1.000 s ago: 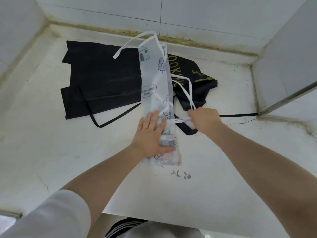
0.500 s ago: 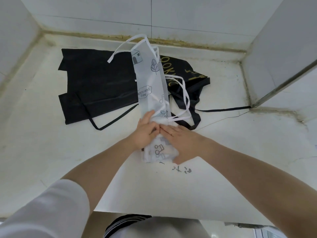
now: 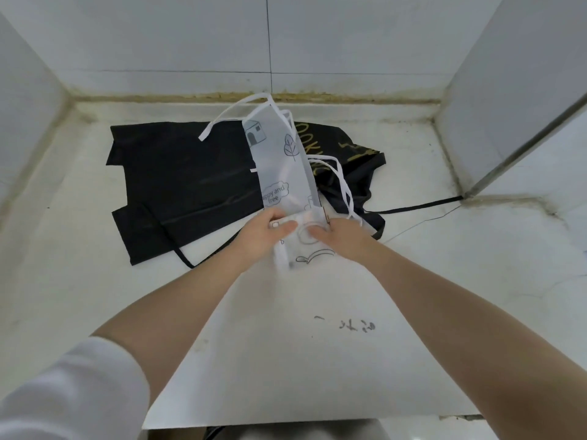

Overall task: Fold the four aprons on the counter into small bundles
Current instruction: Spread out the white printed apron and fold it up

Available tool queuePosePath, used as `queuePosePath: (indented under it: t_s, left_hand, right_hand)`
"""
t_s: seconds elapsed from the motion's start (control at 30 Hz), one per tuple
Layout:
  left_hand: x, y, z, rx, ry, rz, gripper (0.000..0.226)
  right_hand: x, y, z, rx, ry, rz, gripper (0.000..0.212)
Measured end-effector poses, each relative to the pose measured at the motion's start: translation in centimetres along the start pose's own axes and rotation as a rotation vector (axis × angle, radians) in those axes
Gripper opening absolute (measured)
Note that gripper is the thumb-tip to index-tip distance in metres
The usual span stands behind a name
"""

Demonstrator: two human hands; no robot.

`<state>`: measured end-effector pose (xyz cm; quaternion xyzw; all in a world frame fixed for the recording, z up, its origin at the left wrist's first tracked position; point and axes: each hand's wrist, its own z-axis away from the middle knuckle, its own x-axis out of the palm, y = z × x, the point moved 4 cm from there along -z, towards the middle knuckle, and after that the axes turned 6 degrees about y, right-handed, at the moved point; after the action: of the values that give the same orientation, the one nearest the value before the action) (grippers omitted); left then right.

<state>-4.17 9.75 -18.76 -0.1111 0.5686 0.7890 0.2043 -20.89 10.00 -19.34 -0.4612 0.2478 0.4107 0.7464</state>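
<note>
Step in hand: folding of the white printed apron [image 3: 279,173], already narrowed to a long strip; judged to be the end-over-end fold or roll from the near end.
Apron position: the strip lay on the table [image 3: 95,281], its far end over the black aprons [image 3: 190,185] and its near end raised between both hands.
Left hand [image 3: 260,236]: the grip was closed on the near end's left edge, thumb on top of the cloth.
Right hand [image 3: 343,238]: the grip was closed on the right edge, fingers curled over the cloth.
White straps [image 3: 341,185]: loose loops trailed on the right of the strip, over the black apron with gold lettering [image 3: 355,154]; another strap end [image 3: 222,122] lay at the far end.
Black strap [image 3: 419,206]: it ran across the table toward the right wall.
Progress: judged early; no finished bundle was visible, and only three aprons could be told apart.
Next move requirement: turn the held end toward the far end while keeping both edges aligned, and gather the loose straps inside so the bundle stays compact.
Risk: the thin cloth could slide sideways and open the lengthwise fold.
</note>
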Motion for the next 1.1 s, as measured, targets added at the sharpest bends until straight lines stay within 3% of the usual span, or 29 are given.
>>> queuePosePath:
  t_s: [0.13,0.2,0.3,0.4,0.53,0.63,0.73,0.83,1.0,1.1]
  left_hand:
    - [0.3,-0.9,-1.9,0.056,0.155,-0.323,0.069]
    - [0.3,-1.2,-2.5,-0.011,0.187,-0.257,0.088]
    - [0.6,-1.6,-3.0,-0.134,0.197,-0.099,0.103]
    - [0.6,-1.3,-3.9,-0.161,0.138,0.095,0.089]
    - [0.6,-0.7,-4.1,-0.129,0.054,0.221,0.065]
    - [0.4,-0.6,-4.8,-0.053,-0.016,0.359,0.055]
    - [-0.4,-0.7,-5.5,0.027,-0.069,0.345,0.052]
    - [-1.1,-0.7,-5.6,0.103,-0.069,0.236,0.041]
    - [-2.0,-0.2,-5.4,0.186,-0.087,0.162,0.032]
    - [-2.0,0.3,-5.5,0.221,-0.122,0.153,0.032]
  right_hand:
    - [0.2,-0.8,-0.8,0.046,0.135,0.172,0.049]
    - [0.4,-1.1,-1.1,0.074,0.131,0.278,0.047]
    - [0.5,-0.4,-2.0,0.143,0.104,0.180,0.056]
    - [-0.1,0.1,-3.1,0.168,0.116,-0.020,0.065]
    - [-0.9,-0.7,-4.7,0.157,0.080,0.061,0.072]
    - [-1.5,-1.8,-6.5,0.139,0.082,-0.064,0.074]
    - [-2.2,-3.0,-7.7,0.113,0.046,-0.525,0.078]
    - [-2.9,-4.1,-8.2,0.090,-0.112,-0.966,0.062]
    - [-4.6,-5.9,-7.9,0.004,-0.308,-0.856,0.021]
    - [-5.6,-6.3,-7.6,-0.028,-0.326,-0.838,0.031]
